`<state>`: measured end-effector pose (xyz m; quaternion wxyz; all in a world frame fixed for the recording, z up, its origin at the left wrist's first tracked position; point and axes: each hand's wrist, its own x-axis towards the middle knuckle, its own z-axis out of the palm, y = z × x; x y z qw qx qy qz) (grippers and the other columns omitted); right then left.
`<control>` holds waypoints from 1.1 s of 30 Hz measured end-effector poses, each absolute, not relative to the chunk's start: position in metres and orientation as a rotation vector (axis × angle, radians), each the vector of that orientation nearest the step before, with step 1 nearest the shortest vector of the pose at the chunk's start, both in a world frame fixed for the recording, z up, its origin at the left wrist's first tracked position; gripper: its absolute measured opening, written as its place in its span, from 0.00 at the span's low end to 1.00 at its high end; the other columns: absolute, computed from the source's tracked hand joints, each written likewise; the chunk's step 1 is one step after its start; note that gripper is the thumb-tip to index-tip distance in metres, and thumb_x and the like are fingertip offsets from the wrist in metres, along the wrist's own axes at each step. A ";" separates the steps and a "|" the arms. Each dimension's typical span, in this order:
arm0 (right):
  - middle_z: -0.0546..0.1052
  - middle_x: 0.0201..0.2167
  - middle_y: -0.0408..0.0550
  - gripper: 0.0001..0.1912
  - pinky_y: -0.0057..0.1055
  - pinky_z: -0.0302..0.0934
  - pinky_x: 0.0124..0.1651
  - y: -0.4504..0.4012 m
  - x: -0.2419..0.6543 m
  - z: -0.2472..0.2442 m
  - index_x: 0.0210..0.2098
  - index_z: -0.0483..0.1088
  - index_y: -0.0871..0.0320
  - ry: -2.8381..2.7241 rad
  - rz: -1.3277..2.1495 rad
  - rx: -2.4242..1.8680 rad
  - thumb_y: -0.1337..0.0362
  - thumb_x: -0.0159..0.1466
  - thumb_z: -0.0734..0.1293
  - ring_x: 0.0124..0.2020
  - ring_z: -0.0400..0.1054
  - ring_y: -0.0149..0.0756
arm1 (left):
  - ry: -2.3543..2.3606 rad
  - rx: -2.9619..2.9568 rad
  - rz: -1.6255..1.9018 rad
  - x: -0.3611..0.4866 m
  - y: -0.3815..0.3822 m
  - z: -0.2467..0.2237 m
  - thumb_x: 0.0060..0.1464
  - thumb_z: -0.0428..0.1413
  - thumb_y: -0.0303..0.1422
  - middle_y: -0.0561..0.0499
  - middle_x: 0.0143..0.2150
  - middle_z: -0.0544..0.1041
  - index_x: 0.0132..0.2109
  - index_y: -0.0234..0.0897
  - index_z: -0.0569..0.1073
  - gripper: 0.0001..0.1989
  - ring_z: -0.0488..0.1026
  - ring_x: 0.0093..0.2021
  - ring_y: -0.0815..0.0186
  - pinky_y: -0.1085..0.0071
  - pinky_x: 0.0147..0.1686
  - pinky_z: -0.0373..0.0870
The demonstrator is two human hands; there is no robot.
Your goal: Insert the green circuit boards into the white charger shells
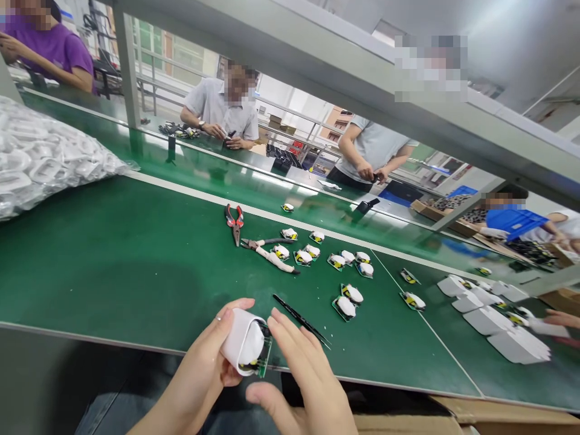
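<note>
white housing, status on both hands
left hand gripping white housing, green circuit board partly inside; right hand open beside it; black tweezers just beyond

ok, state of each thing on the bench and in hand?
left hand: closed around white housing
right hand: open, fingers spread
white housing: one end open
circuit board: partly inside white housing
red-handled pliers: handles spread
white-handled pliers: handles spread
tweezers: lying flat
clear bag: bulging, opening not visible
</note>
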<state>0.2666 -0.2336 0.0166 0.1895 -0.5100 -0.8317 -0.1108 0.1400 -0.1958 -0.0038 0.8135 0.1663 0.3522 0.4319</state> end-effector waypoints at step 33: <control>0.61 0.37 0.49 0.16 0.34 0.62 0.36 -0.220 0.258 0.020 0.36 0.62 0.55 -2.130 0.414 -1.488 0.62 0.48 0.67 0.37 0.62 0.38 | 0.622 0.086 0.523 0.144 -0.191 -0.007 0.55 0.40 0.36 0.54 0.15 0.63 0.23 0.28 0.66 0.20 0.52 0.08 0.81 0.85 0.07 0.41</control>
